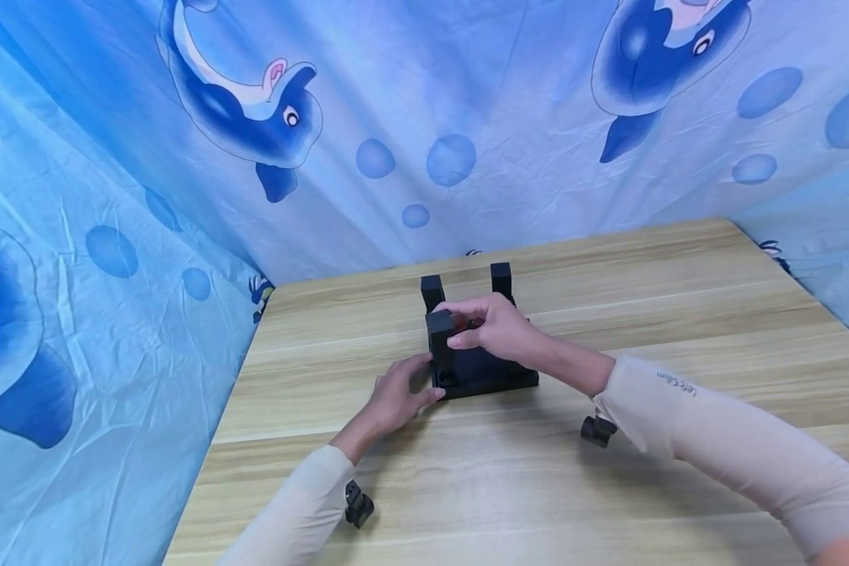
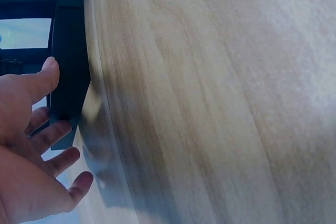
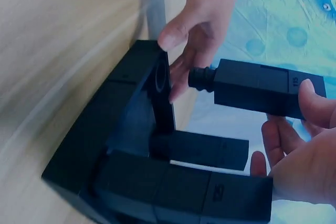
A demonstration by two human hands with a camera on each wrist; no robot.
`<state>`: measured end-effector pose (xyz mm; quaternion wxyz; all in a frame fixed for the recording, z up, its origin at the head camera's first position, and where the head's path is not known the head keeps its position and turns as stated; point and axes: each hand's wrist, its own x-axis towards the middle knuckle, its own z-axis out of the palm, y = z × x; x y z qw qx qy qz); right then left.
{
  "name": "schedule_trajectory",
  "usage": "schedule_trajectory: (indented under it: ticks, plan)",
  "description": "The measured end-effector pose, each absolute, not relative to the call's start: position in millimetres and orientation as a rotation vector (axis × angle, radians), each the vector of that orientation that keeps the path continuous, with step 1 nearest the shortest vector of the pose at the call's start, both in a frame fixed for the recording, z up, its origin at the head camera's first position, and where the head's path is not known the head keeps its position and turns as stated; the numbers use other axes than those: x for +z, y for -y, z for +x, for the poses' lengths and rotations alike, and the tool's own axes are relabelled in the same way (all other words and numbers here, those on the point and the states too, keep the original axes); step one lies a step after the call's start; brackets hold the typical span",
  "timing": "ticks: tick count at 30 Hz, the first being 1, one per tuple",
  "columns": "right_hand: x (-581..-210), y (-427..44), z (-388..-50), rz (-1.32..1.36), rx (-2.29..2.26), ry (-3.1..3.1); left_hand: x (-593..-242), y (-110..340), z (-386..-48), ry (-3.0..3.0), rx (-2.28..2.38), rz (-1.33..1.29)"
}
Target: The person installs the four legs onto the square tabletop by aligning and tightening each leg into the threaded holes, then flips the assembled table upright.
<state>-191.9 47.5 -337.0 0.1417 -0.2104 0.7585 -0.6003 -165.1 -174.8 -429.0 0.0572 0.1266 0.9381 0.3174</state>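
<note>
My right hand (image 1: 504,326) pinches a black square post (image 3: 262,86) between thumb and fingers. A threaded stub sticks out of its lower end, apart from the round hole (image 3: 160,77) in one corner of a black base (image 1: 494,384). Around that front left corner, my left hand (image 1: 396,391) holds the base, its thumb on the front edge and fingers along the side. Two similar posts, one at the back left (image 1: 432,291) and one at the back right (image 1: 501,280), stand upright on the base. My right hand hides part of the base in the head view.
The base sits on a wood-grain table (image 1: 339,330). Behind and left of the table hangs a blue curtain (image 1: 368,94) with cartoon dolphins. A small black camera is on each wrist, the left one (image 1: 358,505) and the right one (image 1: 597,431).
</note>
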Motion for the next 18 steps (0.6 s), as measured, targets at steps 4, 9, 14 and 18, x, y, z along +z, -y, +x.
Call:
schedule_trajectory:
  ticks: [4,9,14,18]
  plan:
    - [-341,-40,-189,-0.604,-1.717,-2.218,-428,175,-165,-2.845,0.968,0.388]
    - [-348,-32,-184,-0.571,-1.709,-2.233,-427,175,-165,-2.838,0.975,0.388]
    - [-356,-30,-181,-0.561,-1.700,-2.284,-427,175,-165,-2.830,0.988,0.396]
    - [-360,-31,-180,-0.553,-1.714,-2.305,-428,175,-165,-2.832,0.992,0.400]
